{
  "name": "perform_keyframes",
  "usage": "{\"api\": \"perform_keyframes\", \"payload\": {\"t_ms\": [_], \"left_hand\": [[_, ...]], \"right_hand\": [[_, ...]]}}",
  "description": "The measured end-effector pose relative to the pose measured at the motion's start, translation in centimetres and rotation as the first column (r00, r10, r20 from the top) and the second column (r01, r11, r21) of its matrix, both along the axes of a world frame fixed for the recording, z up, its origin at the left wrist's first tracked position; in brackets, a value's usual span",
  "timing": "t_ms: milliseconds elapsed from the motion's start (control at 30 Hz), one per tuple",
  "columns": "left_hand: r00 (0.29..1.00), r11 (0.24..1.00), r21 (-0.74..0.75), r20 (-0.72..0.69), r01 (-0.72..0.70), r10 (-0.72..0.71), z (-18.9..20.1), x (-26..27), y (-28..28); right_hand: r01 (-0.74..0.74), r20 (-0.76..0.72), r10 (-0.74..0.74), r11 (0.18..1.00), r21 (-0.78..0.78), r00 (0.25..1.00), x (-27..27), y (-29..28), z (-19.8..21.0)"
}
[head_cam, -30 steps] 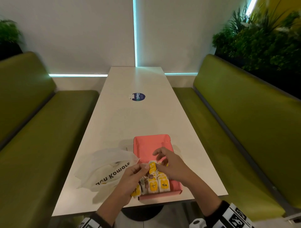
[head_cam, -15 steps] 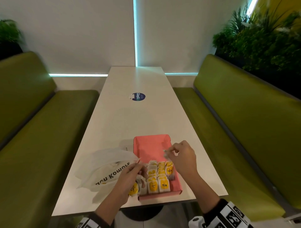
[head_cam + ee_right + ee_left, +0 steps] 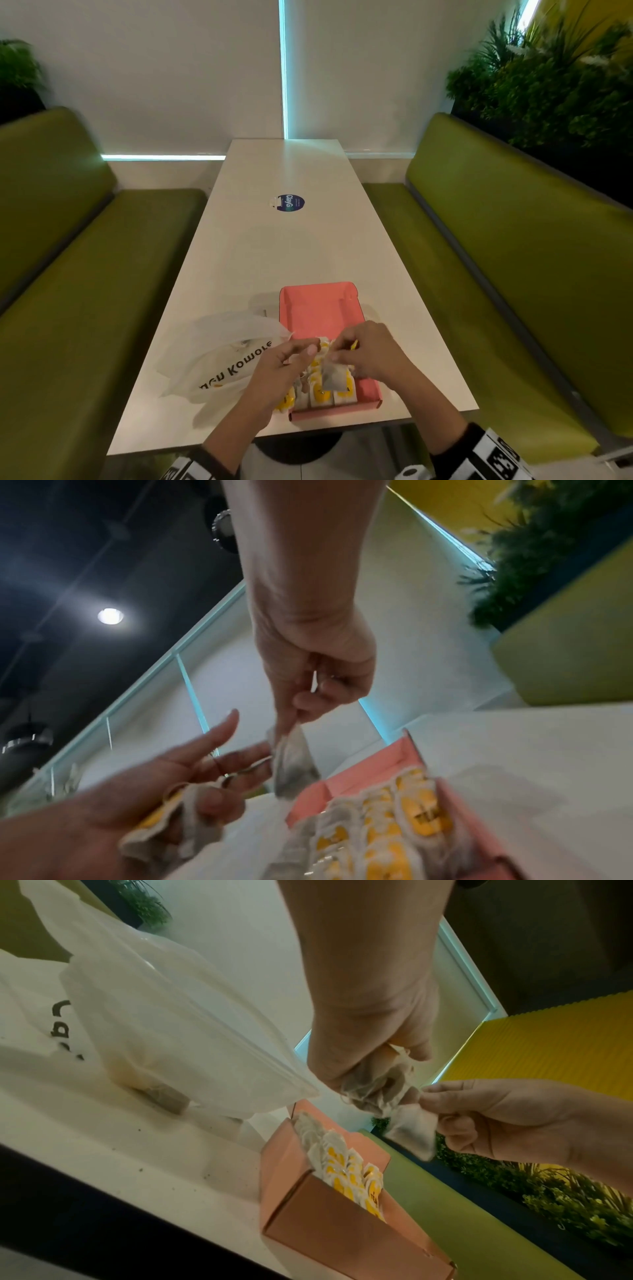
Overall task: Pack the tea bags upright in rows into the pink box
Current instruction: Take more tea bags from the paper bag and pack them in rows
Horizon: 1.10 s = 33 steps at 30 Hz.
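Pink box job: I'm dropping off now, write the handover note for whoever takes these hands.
Left hand: grips a bunch of loose tea bags above the box.
Right hand: pinches a single tea bag, taking it from that bunch.
Pink box: on the white table, near edge; rows of upright tea bags fill its near end, far half bare.
White plastic bag: left of the box; at least one more tea bag shows through it.
Left: stand the held bags in new rows toward the far end.
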State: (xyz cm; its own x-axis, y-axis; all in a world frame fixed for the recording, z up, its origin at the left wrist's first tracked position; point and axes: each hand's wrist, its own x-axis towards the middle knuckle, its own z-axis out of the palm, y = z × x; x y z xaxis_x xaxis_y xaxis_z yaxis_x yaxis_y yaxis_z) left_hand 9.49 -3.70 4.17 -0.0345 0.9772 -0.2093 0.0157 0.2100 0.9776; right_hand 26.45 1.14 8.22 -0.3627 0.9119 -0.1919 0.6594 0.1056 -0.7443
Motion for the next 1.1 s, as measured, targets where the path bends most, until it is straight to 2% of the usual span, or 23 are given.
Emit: {"api": "perform_keyframes", "payload": {"t_ms": [67, 167, 300, 400, 500, 567, 633, 667, 733, 800, 900, 1000, 1100], "left_hand": [[1.000, 1.000, -0.004, 0.005, 0.016, -0.016, 0.3, 0.3, -0.1], [0.997, 0.998, 0.046, -0.063, 0.043, -0.040, 0.2, 0.4, -0.1], [0.997, 0.998, 0.065, -0.076, 0.018, -0.013, -0.1, 0.5, 0.2], [0.996, 0.997, 0.073, -0.091, 0.016, -0.010, 0.0, 0.5, 0.2], [0.998, 0.998, 0.053, -0.059, 0.038, -0.035, 0.1, 0.5, 0.1], [1.000, 0.999, 0.049, -0.018, 0.010, -0.009, 0.3, 0.5, 0.1], [0.999, 0.996, 0.069, -0.015, -0.051, 0.052, 0.3, 0.3, 0.2], [0.997, 0.994, 0.084, -0.028, -0.075, 0.077, 0.2, 0.3, 0.3], [0.993, 0.989, 0.119, -0.070, -0.086, 0.094, 0.1, 0.4, 0.3], [0.991, 0.989, 0.146, -0.125, -0.037, 0.056, 0.2, 0.7, 0.3], [0.984, 0.984, 0.175, -0.179, 0.031, 0.001, 0.5, 1.5, 0.0], [0.985, 0.983, 0.185, -0.169, 0.007, 0.025, 0.5, 1.4, 0.1], [0.991, 0.978, 0.204, -0.116, -0.047, 0.071, 0.3, 1.2, 0.3]], "right_hand": [[0.055, -0.036, -0.054, 0.998, 0.043, 0.998, 0.1, 0.1, 0.1], [0.008, -0.126, -0.012, 1.000, -0.029, 0.992, 0.0, -0.4, 0.3], [0.057, -0.233, -0.080, 0.993, -0.102, 0.969, 0.3, -0.3, 0.3], [0.011, -0.139, -0.015, 0.999, -0.034, 0.990, 0.4, -0.2, 0.3], [-0.080, -0.102, 0.068, 0.990, -0.118, 0.992, 0.7, -0.1, 0.6], [0.067, -0.101, -0.077, 0.993, -0.100, 0.992, 0.9, 0.4, 0.4], [0.327, -0.020, -0.327, 0.938, 0.120, 0.945, 1.2, 0.9, 0.0], [0.371, 0.018, -0.384, 0.903, 0.218, 0.923, 1.2, 0.8, -0.1], [0.314, 0.021, -0.331, 0.912, 0.262, 0.943, 0.7, 0.4, -0.2], [0.244, 0.008, -0.251, 0.947, 0.207, 0.968, -0.1, -0.2, -0.1], [0.212, 0.028, -0.222, 0.956, 0.205, 0.975, -1.1, -0.8, -0.5], [0.207, -0.031, -0.205, 0.952, 0.226, 0.978, -1.3, -1.5, -0.8], [0.069, -0.049, -0.060, 0.976, 0.205, 0.997, -1.3, -1.9, -0.8]]}}
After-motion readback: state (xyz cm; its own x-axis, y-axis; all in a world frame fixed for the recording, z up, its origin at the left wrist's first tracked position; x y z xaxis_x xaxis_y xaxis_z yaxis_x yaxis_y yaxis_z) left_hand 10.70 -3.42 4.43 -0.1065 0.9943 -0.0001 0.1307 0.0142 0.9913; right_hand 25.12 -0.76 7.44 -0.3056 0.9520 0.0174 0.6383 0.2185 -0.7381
